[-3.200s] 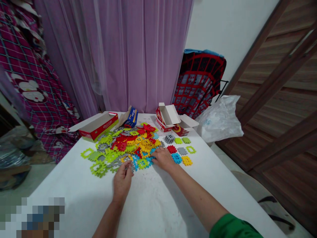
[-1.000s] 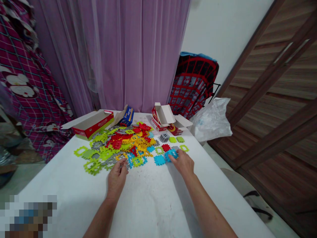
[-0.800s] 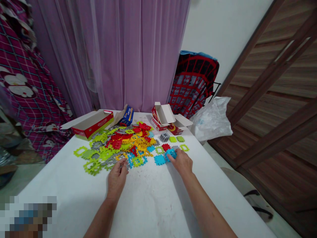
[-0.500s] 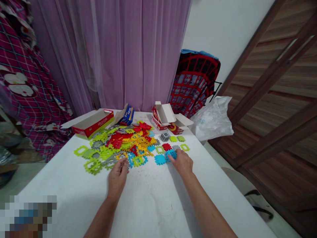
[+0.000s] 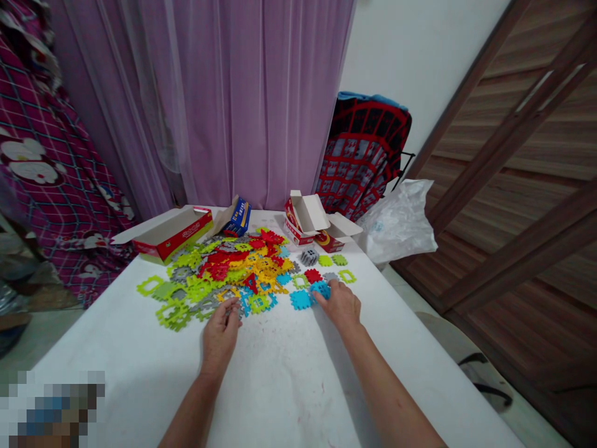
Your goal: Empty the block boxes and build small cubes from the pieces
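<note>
A heap of notched plastic pieces (image 5: 233,267) in green, yellow, red, grey and blue lies on the white table (image 5: 275,379). At the heap's near edge, my left hand (image 5: 222,333) has its fingers closed on a grey piece (image 5: 236,307), mostly hidden by them. My right hand (image 5: 342,303) grips a blue piece (image 5: 319,289) between thumb and fingers. Touching or very near it on the left is a flat blue piece (image 5: 300,300). Behind are a red piece (image 5: 313,275), a green frame piece (image 5: 300,281) and a grey stack (image 5: 309,256).
An open red box (image 5: 175,239) stands at the back left, with a blue box (image 5: 239,218) beside it. More open red and white boxes (image 5: 305,218) are at the back right. A white plastic bag (image 5: 396,224) sits at the table's right edge.
The view has shifted slightly. Both hands keep nearly the same places and grips, and the pieces look unmoved.
</note>
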